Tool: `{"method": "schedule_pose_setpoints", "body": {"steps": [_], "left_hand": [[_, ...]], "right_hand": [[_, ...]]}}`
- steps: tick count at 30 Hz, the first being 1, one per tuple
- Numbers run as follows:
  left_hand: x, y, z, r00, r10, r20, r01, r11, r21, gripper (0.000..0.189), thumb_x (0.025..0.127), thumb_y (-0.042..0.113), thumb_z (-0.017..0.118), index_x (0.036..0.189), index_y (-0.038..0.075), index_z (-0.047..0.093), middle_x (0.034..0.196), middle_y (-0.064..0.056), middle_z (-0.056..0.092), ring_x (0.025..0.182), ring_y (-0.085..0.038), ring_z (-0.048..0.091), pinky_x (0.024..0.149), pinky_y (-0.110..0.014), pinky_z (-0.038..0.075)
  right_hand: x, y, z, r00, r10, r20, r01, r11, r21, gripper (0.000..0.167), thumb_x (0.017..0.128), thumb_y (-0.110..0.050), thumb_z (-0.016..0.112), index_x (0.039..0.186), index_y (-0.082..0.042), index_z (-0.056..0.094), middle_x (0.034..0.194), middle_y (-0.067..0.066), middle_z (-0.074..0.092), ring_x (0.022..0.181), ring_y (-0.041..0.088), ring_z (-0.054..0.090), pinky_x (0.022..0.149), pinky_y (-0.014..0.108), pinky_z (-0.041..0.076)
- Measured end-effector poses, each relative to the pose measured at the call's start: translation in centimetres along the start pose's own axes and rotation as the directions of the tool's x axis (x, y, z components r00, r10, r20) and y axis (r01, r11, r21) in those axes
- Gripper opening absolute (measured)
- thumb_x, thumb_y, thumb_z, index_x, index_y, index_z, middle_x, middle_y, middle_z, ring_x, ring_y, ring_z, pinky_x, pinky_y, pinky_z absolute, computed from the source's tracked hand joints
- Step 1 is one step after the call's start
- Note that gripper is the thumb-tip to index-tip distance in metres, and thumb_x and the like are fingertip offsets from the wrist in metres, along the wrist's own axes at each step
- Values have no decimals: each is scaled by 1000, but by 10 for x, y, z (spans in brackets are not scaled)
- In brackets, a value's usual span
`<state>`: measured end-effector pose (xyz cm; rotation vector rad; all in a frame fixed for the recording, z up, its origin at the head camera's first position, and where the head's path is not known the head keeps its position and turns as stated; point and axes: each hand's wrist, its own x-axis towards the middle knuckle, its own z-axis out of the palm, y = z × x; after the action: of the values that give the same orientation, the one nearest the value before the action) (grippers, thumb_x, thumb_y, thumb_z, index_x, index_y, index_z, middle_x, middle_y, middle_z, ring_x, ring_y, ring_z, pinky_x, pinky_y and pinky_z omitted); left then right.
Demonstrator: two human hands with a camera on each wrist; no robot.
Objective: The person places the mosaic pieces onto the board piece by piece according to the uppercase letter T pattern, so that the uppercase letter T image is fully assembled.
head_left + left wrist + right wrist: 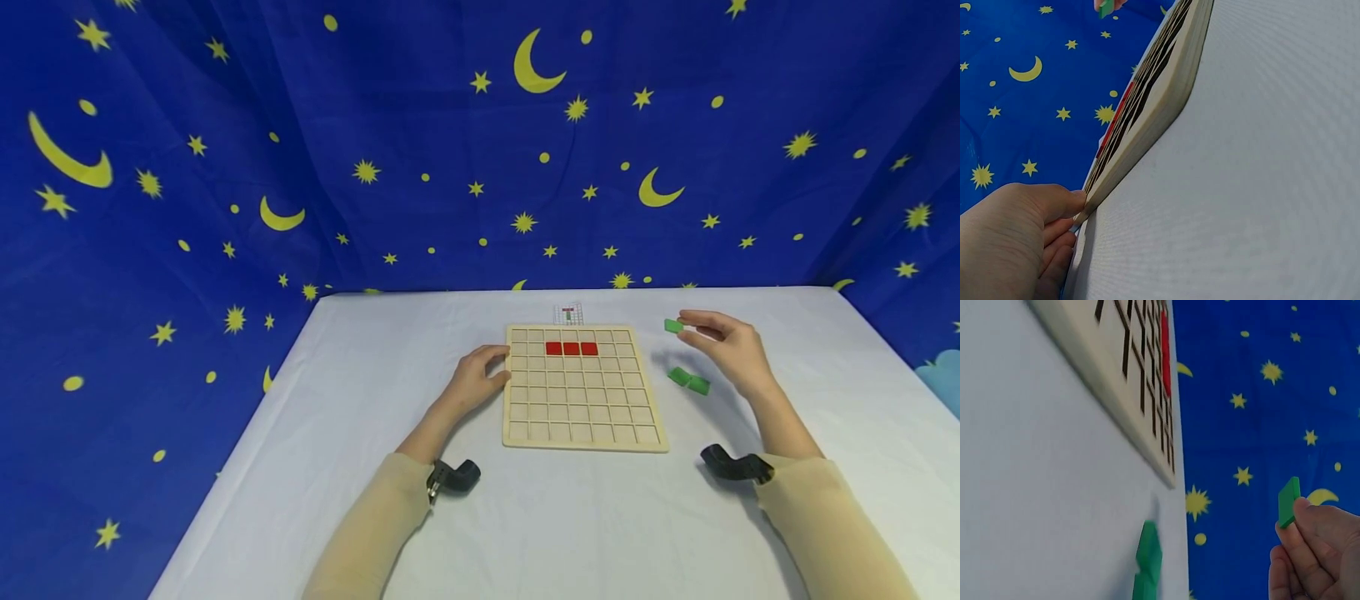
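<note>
A wooden grid board [585, 445] lies flat on the white table, with a row of three red square tiles [571, 348] in its second row from the far side. My left hand [474, 379] rests its thumb and fingertips against the board's left edge. To the right of the board, my right hand [726, 346] pinches a green square tile [1287, 501] between thumb and fingertips, held above the table. Two more green tiles [688, 381] lie touching each other on the cloth below that hand.
Behind the board's far edge lies a small printed grid card [568, 314] with a red and green pattern. A blue curtain [450, 125] with yellow moons and stars stands behind and at the sides of the white table [570, 525]. Black wrist mounts [731, 464] jut from both sleeves.
</note>
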<state>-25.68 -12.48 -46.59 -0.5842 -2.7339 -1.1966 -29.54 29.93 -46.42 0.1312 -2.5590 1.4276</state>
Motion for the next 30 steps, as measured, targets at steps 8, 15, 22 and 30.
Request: {"method": "schedule_pose_setpoints", "body": {"steps": [8, 15, 22, 30], "left_hand": [[0, 1, -1, 1000, -2, 0, 2, 1000, -1, 45, 86, 10, 68, 128, 1, 55, 128, -14, 56, 121, -26, 49, 106, -34, 35], [0, 0, -1, 1000, 6, 8, -6, 1000, -7, 44, 86, 10, 67, 127, 0, 55, 127, -14, 56, 120, -26, 50, 105, -34, 36], [0, -2, -1, 1000, 6, 9, -6, 1000, -9, 44, 87, 11, 66, 128, 0, 55, 127, -14, 56, 120, -26, 50, 105, -34, 36], [0, -2, -1, 1000, 9, 10, -9, 1000, 0, 43, 87, 11, 66, 128, 1, 55, 128, -14, 55, 122, -27, 49, 105, -35, 36]], "right_hand": [[-11, -47, 9, 999, -41, 21, 40, 998, 39, 47, 86, -38, 69, 126, -16, 61, 126, 3, 60, 121, 19, 50, 96, 20, 43], [-1, -35, 23, 996, -80, 46, 79, 997, 28, 48, 85, -38, 69, 127, -17, 61, 125, 3, 60, 120, 21, 50, 97, 24, 43], [0, -39, 43, 986, -157, 58, 155, 987, 31, 42, 86, -37, 68, 125, -21, 63, 122, -2, 62, 117, 16, 53, 94, 20, 44], [-28, -119, 55, 979, -153, 136, 149, 988, 44, 39, 88, -24, 68, 122, -6, 62, 120, 13, 62, 116, 31, 53, 97, 43, 45]]}}
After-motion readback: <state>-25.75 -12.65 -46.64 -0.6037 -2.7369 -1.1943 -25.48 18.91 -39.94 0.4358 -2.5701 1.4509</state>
